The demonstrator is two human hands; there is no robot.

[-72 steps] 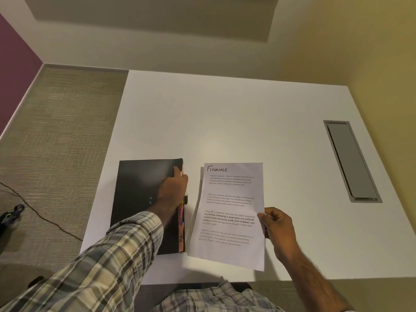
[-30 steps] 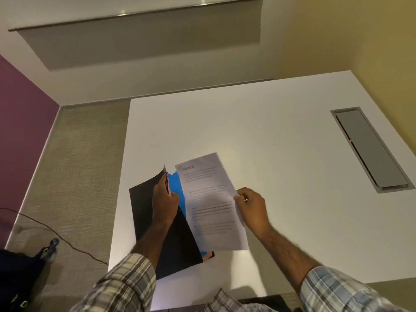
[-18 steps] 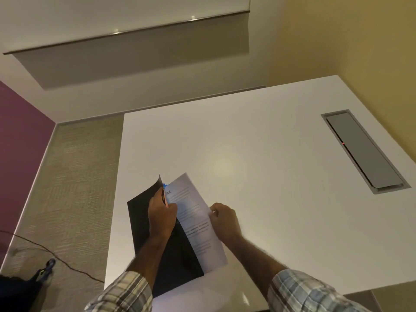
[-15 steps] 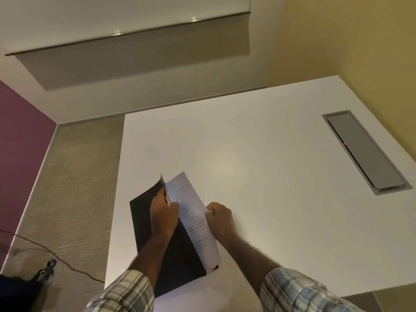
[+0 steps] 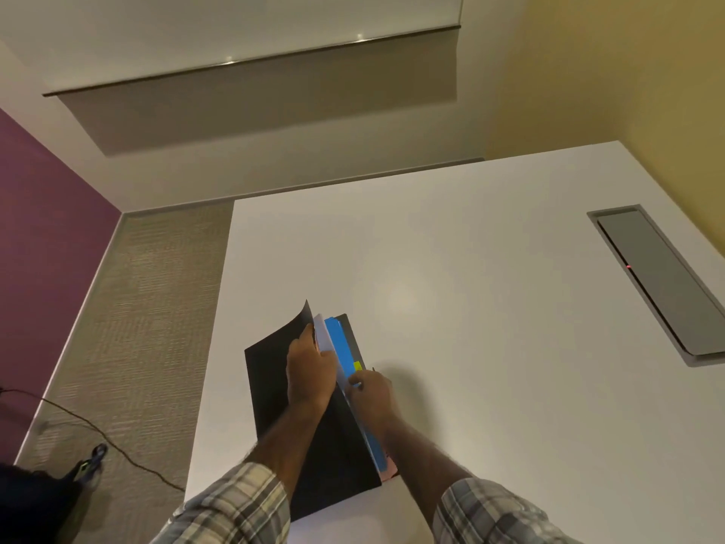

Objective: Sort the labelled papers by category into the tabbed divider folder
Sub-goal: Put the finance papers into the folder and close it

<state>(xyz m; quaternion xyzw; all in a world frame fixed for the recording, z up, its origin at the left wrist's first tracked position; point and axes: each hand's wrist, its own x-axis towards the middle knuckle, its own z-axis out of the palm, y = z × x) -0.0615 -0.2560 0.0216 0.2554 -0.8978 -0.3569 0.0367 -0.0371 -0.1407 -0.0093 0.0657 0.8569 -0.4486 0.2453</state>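
Here my left hand [image 5: 310, 371] grips the black cover [image 5: 270, 382] of the folder [image 5: 350, 329], fingers curled over its long free edge, so that the cover stands lifted and bowed, its far corner curling up. The folder lies on the white table [image 5: 490, 316], near my edge and toward the left side, turned a little askew.

Just under the raised cover sits the white paper [image 5: 320, 334], most of it hidden by my hand; only a narrow strip shows at the far end. Beside it, lower in the stack, lies the blue divider [image 5: 338, 343], with a yellow tab [image 5: 357, 365] at its right edge and a pink divider [image 5: 389, 471] peeping out at the near corner.

My right hand [image 5: 372, 392] is at the folder's right edge, fingers curled, thumb touching the sheets just by the yellow tab. Whether it pinches a sheet, I cannot tell.

A grey hatch [image 5: 659, 284] is set in the table far right. A cable [image 5: 98, 429] trails over the carpet [image 5: 149, 308].
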